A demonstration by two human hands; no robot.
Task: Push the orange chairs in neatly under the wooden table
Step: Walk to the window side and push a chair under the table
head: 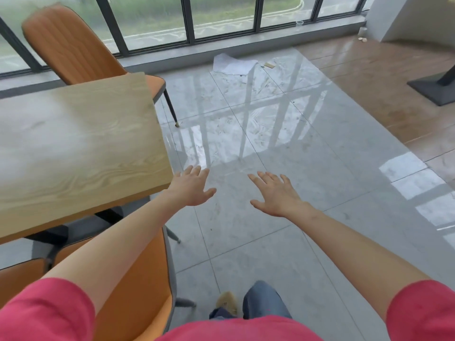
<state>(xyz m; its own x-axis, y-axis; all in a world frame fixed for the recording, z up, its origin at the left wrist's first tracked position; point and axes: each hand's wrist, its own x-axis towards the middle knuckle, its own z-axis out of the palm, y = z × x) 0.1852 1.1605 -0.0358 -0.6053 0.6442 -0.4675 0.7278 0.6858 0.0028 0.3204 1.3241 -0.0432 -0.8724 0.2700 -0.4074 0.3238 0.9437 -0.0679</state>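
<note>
Both hands hang in the air over the grey tiled floor (283,134) at centre frame, holding nothing. The left hand (194,190) floats just off the near right corner of the wooden table (78,148), fingers spread; the right hand (277,194) is well clear of everything, its grip likewise spread and flat.

One orange chair (138,274) sits at the lower left, under the left forearm, its seat partly beneath the table edge and its dark legs showing. A second orange chair (71,48) stands at the upper left on the far side of the table, backrest toward the windows (221,18), seat tucked partly under the top and turned at a slight angle.

These chairs look light to moderate in weight: padded, stiff shells on thin metal legs. On the glossy tile they should slide easily, perhaps too freely. The top rim of the backrest seems the best place to take hold, one hand at each side, so the push stays straight.

Crumpled paper (234,64) lies on the floor by the window.
</note>
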